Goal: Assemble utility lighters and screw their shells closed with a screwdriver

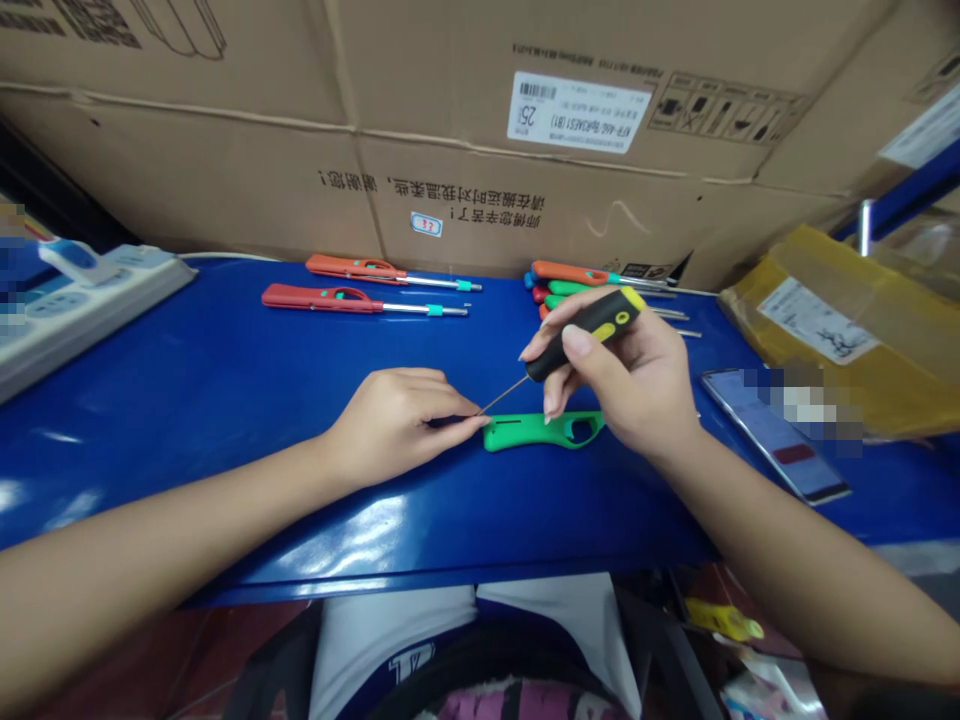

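Note:
My right hand is wrapped round a screwdriver with a black and yellow handle, its thin shaft slanting down to the left. The screwdriver's tip reaches the fingertips of my left hand. There the thumb and forefinger are pinched together, and whatever lies between them is too small to make out. A green gas lighter lies flat on the blue table just right of those fingertips. My right hand hovers over its trigger end and hides part of it.
Two red lighters lie at the back of the blue table. More lighters are piled behind my right hand. A power strip stands at left; a phone and a yellow parcel lie at right. Cardboard walls the back.

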{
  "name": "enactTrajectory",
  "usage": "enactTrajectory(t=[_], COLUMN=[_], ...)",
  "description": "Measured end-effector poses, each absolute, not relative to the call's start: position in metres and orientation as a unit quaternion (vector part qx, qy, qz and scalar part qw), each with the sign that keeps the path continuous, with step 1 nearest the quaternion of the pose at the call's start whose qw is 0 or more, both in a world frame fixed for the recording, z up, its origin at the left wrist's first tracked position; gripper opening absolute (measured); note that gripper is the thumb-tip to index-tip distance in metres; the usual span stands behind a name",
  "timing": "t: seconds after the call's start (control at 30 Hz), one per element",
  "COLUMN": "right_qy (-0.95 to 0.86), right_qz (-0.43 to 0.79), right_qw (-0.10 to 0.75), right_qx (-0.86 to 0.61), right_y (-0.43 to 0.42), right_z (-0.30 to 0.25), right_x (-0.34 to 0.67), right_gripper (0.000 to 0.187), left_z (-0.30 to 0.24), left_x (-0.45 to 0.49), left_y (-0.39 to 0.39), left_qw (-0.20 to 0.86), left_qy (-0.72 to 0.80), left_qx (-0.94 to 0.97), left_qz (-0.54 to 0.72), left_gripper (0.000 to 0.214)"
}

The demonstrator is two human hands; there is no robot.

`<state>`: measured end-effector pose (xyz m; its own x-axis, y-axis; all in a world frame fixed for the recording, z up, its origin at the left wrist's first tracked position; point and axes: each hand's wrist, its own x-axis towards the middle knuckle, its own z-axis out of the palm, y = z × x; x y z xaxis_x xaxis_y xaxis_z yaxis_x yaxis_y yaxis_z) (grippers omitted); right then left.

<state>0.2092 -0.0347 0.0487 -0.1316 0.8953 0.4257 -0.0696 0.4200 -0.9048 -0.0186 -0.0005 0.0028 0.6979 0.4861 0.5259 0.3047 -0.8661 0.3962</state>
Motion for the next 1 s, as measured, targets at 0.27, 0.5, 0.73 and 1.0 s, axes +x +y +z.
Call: enactTrajectory(t=[0.27,0.5,0.73,1.0], right_qy=[-0.653,-0.607,-0.615,-0.640], right_qz=[0.393,0.368,0.384,0.343], right_qw=[0.548,0.599,0.578,0.581], right_qx=[-0.345,-0.370,-0.374,-0.366], right_y=[-0.048,-0.043,-0.041,-0.041], right_z=[0.049,0.046,0.043,0.041], right_x=[0.208,0.206,0.205,0.206], right_gripper=[0.032,0.027,0.029,0.027], left_z=[0.003,0.000,-0.006,-0.006], left_x=[-0.017,-0.013,-0.011,-0.011], left_y=[0.001,0.000,0.002,0.002], left_qw=[0.156,0.164,0.195,0.210], left_qy=[0.222,0.233,0.198,0.196], left_qx=[0.912,0.928,0.928,0.924], left_qz=[0.307,0.240,0.248,0.252], left_gripper=[0.017,0.050,0.035,0.032])
